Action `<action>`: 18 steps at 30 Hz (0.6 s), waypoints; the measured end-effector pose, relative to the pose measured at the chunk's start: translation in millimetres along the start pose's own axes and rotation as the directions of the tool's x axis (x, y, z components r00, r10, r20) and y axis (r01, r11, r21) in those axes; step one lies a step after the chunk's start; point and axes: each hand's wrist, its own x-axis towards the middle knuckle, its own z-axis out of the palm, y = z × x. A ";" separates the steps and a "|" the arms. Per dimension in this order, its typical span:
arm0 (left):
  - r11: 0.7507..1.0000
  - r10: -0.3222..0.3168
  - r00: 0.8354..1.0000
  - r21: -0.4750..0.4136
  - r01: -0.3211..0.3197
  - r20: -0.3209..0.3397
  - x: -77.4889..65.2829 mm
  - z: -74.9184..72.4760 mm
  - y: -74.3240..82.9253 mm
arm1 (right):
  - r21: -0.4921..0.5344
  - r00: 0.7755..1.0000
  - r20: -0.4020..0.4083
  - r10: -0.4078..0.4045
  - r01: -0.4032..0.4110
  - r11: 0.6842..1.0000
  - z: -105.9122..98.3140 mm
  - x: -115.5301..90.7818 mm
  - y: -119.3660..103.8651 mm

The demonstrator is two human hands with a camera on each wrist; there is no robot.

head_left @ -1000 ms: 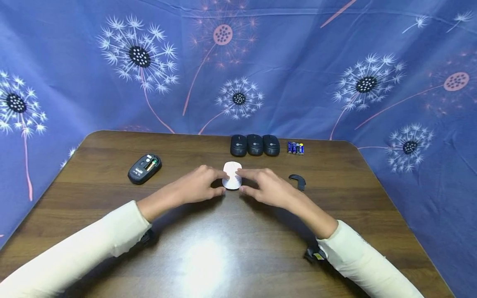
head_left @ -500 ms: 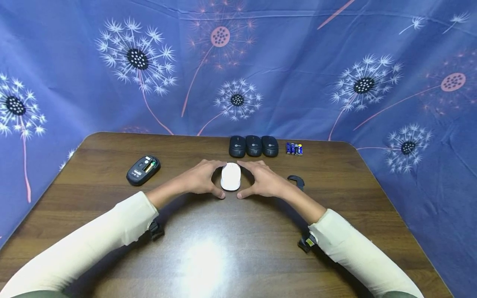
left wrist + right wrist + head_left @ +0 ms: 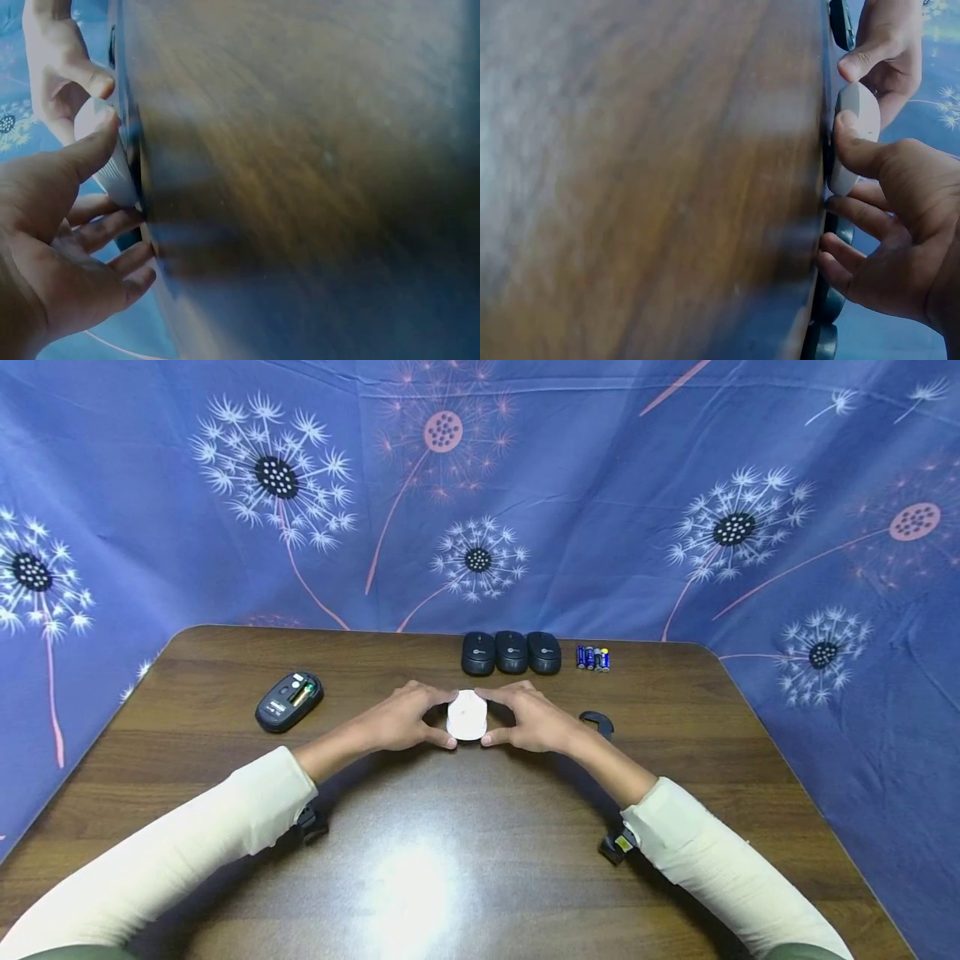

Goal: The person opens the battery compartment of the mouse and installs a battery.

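A white computer mouse (image 3: 467,717) is between both hands, above the middle of the table. My left hand (image 3: 406,718) pinches its left side, thumb toward me and forefinger at the far end. From the right, my right hand (image 3: 534,718) grips it likewise with thumb and forefinger. In the left wrist view, the left thumb lies on the ribbed-looking side of the white mouse (image 3: 114,171), and the other fingers are loosely bent beyond it. The right wrist view has the right thumb on the edge of the white mouse (image 3: 866,112). Its underside is hidden.
An overturned black mouse (image 3: 280,710) with an uncovered battery compartment lies at left. Three black mice (image 3: 512,652) stand in a row at the back, beside several small batteries (image 3: 592,658). A curved black cover (image 3: 600,722) lies right of my right hand. Patterned cloth (image 3: 600,510) hangs behind.
Both hands shifted from touching the white mouse's top to spreading around its sides, then closed in on it. The white mouse now looks slightly shorter and tilted.
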 end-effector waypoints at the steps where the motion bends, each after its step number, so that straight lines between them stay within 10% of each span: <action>1: 1.000 0.024 1.000 0.014 -0.024 -0.004 -0.3 1.2 -4.2 | -0.004 1.000 0.006 -0.005 0.005 1.000 -1.0 -2.0 -1.1; 10: 0.999 0.039 0.996 -0.032 -0.036 0.082 -19.4 -15.5 24.6 | 0.052 0.999 -0.019 -0.029 0.030 0.998 -4.5 -16.5 -7.5; 18: 0.998 0.050 0.999 -0.031 -0.050 0.001 -24.2 -11.0 32.1 | 0.113 0.994 -0.101 -0.032 0.043 0.993 -0.7 -22.2 -13.3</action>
